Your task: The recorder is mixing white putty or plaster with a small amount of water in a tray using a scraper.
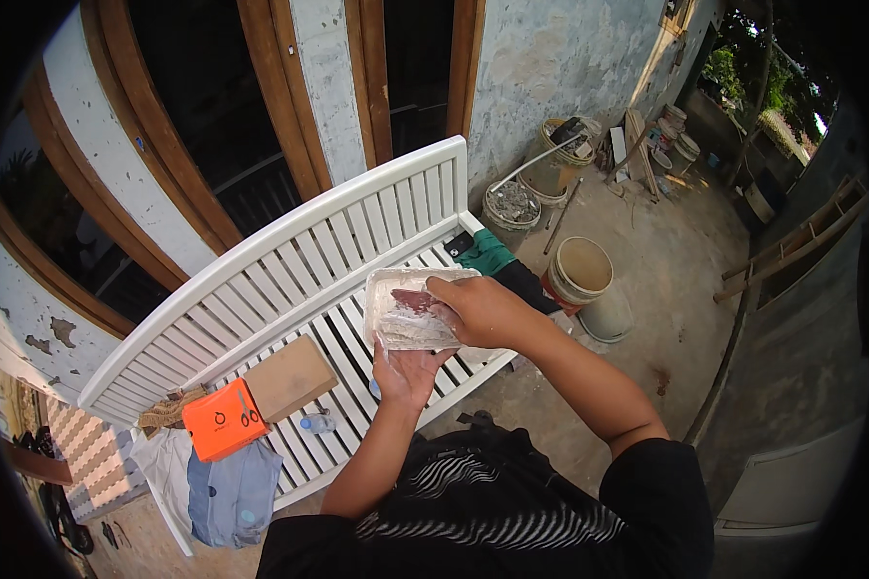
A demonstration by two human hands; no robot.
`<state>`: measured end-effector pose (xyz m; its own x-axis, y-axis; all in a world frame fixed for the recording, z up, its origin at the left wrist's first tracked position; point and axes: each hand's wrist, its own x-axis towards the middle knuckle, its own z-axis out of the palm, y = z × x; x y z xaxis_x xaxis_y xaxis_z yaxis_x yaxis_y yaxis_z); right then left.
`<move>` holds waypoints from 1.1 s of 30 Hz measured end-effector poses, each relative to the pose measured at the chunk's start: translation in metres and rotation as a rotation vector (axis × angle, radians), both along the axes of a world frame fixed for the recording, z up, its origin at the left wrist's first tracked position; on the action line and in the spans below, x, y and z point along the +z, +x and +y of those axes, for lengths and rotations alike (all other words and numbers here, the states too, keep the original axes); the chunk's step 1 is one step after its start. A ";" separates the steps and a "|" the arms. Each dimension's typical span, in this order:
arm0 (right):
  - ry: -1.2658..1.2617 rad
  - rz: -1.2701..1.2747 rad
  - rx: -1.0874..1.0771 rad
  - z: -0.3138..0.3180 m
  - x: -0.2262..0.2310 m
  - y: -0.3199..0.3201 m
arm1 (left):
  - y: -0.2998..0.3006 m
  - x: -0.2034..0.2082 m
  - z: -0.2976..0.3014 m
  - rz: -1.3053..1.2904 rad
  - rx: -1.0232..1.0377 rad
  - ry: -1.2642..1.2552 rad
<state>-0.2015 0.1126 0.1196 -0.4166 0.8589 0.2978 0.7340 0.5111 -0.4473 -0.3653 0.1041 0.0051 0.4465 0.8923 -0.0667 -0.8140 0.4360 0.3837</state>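
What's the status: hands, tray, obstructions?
Left hand holding tray from below. Right hand gripping reddish scraper over it. Whitish material in tray. Nothing visibly blocking.

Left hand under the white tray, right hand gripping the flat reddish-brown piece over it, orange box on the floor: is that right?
Not the floor: the head view shows the orange box on the white slatted bench. Left hand under the white tray, right hand gripping the flat reddish-brown piece: correct.

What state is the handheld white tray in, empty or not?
Not empty: the tray has whitish, paste-like material smeared inside, around the reddish tool at the right hand. Depth: cannot tell.
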 end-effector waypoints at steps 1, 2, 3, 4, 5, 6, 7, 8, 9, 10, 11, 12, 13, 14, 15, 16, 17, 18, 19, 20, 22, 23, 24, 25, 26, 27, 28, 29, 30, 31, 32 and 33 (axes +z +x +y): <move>-0.002 0.000 0.000 -0.001 0.002 0.003 | 0.000 0.000 0.000 -0.016 -0.005 0.014; -0.018 0.013 -0.024 -0.001 0.004 0.007 | 0.001 -0.001 0.000 -0.016 -0.005 0.012; -0.035 0.027 -0.049 0.000 0.005 0.011 | 0.001 -0.003 0.000 -0.023 0.001 0.017; -0.037 0.027 -0.050 0.001 0.007 0.014 | 0.002 -0.003 0.000 -0.030 0.005 0.021; -0.024 -0.003 -0.076 0.002 0.008 0.017 | 0.003 -0.004 0.000 -0.030 0.005 0.019; -0.010 -0.032 -0.101 0.003 0.009 0.020 | 0.004 -0.004 0.000 -0.018 -0.014 0.026; -0.021 -0.053 -0.118 0.004 0.009 0.022 | 0.006 -0.004 0.000 -0.006 -0.037 0.034; -0.022 -0.054 -0.123 0.004 0.006 0.025 | 0.008 -0.003 0.000 -0.007 -0.042 0.034; -0.029 -0.040 -0.101 0.005 0.002 0.028 | 0.010 -0.003 0.000 -0.011 -0.066 0.030; -0.037 -0.026 -0.077 0.006 -0.001 0.030 | 0.012 -0.002 0.000 -0.015 -0.088 0.027; -0.036 -0.026 -0.079 0.005 -0.003 0.031 | 0.015 0.000 0.000 -0.014 -0.090 0.027; -0.055 -0.015 -0.045 0.004 -0.005 0.031 | 0.019 0.003 0.000 0.037 -0.095 0.036; -0.073 -0.005 -0.011 0.002 -0.006 0.032 | 0.022 0.005 0.000 0.088 -0.100 0.046; -0.072 -0.004 -0.013 0.002 -0.009 0.035 | 0.025 0.004 0.000 0.088 -0.103 0.047; -0.088 -0.002 -0.002 0.001 -0.012 0.038 | 0.029 0.001 0.001 0.097 -0.125 0.052; -0.106 -0.001 0.012 0.001 -0.014 0.042 | 0.033 0.000 0.001 0.104 -0.146 0.055; -0.105 -0.002 0.012 0.000 -0.014 0.046 | 0.038 0.000 0.001 0.104 -0.146 0.056; -0.111 0.006 0.023 -0.001 -0.014 0.051 | 0.043 0.000 0.000 0.138 -0.155 0.051; -0.116 0.015 0.035 -0.001 -0.014 0.056 | 0.049 0.000 0.000 0.173 -0.164 0.047; -0.116 0.015 0.035 -0.002 -0.014 0.062 | 0.054 0.000 0.000 0.173 -0.163 0.046; -0.154 -0.001 0.064 -0.002 -0.014 0.073 | 0.066 -0.001 0.000 0.148 -0.174 -0.005; -0.155 0.001 0.065 -0.002 -0.014 0.079 | 0.071 -0.002 0.001 0.150 -0.174 -0.007; -0.149 0.019 0.093 -0.002 -0.015 0.084 | 0.076 -0.004 0.002 0.152 -0.173 -0.008; -0.144 0.038 0.121 -0.002 -0.016 0.091 | 0.081 -0.006 0.003 0.154 -0.173 -0.010; -0.145 0.040 0.121 -0.003 -0.016 0.097 | 0.085 -0.007 0.003 0.156 -0.172 -0.012; -0.167 0.014 0.126 -0.005 -0.015 0.102 | 0.090 -0.008 0.003 0.164 -0.163 -0.035; -0.187 -0.012 0.131 -0.006 -0.014 0.108 | 0.095 -0.009 0.003 0.173 -0.153 -0.056; -0.188 -0.009 0.133 -0.007 -0.013 0.114 | 0.100 -0.009 0.001 0.176 -0.152 -0.058; -0.227 -0.034 0.117 -0.008 -0.011 0.120 | 0.104 -0.010 -0.001 0.169 -0.159 -0.062; -0.266 -0.059 0.106 -0.009 -0.011 0.126 | 0.108 -0.011 -0.003 0.162 -0.163 -0.066; -0.268 -0.055 0.113 -0.009 -0.010 0.131 | 0.113 -0.011 -0.004 0.166 -0.157 -0.069; -0.244 -0.039 0.077 -0.009 -0.010 0.137 | 0.118 -0.011 -0.006 0.171 -0.141 -0.040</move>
<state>-0.0641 0.1033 0.1094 -0.4905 0.8687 0.0686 0.7160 0.4466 -0.5366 -0.2477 0.0980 -0.0062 0.5454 0.8172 -0.1865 -0.6687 0.5583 0.4911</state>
